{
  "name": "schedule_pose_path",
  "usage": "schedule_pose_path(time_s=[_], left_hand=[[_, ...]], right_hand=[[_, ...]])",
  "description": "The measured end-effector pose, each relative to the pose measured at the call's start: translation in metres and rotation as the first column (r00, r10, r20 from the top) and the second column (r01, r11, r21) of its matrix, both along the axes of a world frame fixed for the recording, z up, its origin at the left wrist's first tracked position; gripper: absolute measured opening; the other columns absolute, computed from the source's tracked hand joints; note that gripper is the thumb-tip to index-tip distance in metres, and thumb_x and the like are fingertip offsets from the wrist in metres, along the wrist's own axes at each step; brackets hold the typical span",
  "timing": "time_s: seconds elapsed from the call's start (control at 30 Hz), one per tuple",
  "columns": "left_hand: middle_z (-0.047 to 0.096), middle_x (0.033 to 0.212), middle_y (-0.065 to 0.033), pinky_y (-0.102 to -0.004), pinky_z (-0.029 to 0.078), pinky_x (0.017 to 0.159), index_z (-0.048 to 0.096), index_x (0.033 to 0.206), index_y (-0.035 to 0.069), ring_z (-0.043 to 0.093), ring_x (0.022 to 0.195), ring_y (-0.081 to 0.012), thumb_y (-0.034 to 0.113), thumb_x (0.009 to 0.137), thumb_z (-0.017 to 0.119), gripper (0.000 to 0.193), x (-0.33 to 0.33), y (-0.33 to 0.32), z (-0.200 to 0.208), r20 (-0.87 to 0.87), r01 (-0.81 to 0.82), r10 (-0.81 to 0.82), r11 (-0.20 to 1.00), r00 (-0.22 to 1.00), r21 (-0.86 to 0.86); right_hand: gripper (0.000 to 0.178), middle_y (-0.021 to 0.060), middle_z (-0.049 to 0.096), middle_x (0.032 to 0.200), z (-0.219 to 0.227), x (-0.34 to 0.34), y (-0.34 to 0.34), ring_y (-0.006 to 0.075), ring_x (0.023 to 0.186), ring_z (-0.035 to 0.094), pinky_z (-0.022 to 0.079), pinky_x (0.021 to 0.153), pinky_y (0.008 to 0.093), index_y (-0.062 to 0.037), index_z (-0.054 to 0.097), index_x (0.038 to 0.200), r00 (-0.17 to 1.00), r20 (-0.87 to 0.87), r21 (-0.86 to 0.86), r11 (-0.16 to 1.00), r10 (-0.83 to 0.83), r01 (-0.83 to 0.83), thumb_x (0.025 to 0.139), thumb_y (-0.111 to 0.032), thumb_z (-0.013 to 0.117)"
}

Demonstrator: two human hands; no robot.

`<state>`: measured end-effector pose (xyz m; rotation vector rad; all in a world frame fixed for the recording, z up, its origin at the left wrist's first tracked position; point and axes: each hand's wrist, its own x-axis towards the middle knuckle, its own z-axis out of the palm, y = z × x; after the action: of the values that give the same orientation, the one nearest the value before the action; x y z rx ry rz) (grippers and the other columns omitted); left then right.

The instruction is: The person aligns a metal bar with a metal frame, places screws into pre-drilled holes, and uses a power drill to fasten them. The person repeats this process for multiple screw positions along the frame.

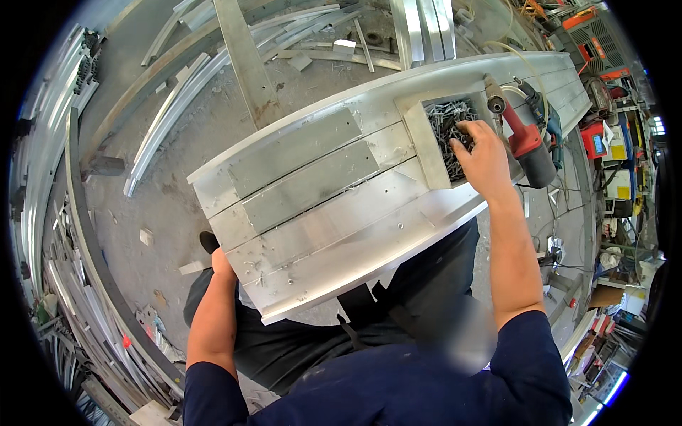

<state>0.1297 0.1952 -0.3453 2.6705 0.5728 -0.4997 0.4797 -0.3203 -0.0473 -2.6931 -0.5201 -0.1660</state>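
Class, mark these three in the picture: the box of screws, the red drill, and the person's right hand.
box of screws (446, 122), head view, on the heap of screws left of the hand.
red drill (526, 142), head view, on its red body.
right hand (485, 157), head view, on the back of the hand.

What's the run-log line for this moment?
right hand: fingers in open metal box of grey screws | left hand: on edge of silver aluminium panel stack

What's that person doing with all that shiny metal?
A person stands at a long silver aluminium bench made of flat bars. Their right hand reaches into an open metal box of grey screws. Their left hand grips the bench's near-left edge. A red power drill lies beside the box.
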Motion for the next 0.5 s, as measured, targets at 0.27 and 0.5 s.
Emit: schedule_pose_path(time_s=[0.27,0.5], left_hand=[[0.077,0.099,-0.0161,-0.0466,0.058,0.074,0.078,0.105,0.013,0.074,0.089,-0.0370,0.045,0.088,0.065,0.038,0.013,-0.017,0.023,0.042,0.003,-0.002,1.000,0.999,-0.025],[0.075,0.101,-0.0198,-0.0471,0.058,0.082,0.076,0.100,0.005,0.073,0.094,-0.0374,0.035,0.086,0.067,0.034,0.042,-0.034,0.073,-0.193,-0.021,0.028,0.999,0.981,0.037]], right_hand=[[0.033,0.0210,0.065,0.107,-0.007,0.018,-0.003,0.0414,0.105,0.063,0.051,0.092,0.0479,0.0022,0.067,0.112,0.999,-0.027,-0.190,0.981,0.033,-0.038,0.084,-0.016,0.072],[0.018,0.0214,0.066,0.099,-0.001,0.023,0.008,0.0432,0.101,0.063,0.050,0.088,0.0508,0.0010,0.068,0.094,0.997,-0.067,-0.405,0.913,0.027,-0.052,0.084,-0.014,0.072]])
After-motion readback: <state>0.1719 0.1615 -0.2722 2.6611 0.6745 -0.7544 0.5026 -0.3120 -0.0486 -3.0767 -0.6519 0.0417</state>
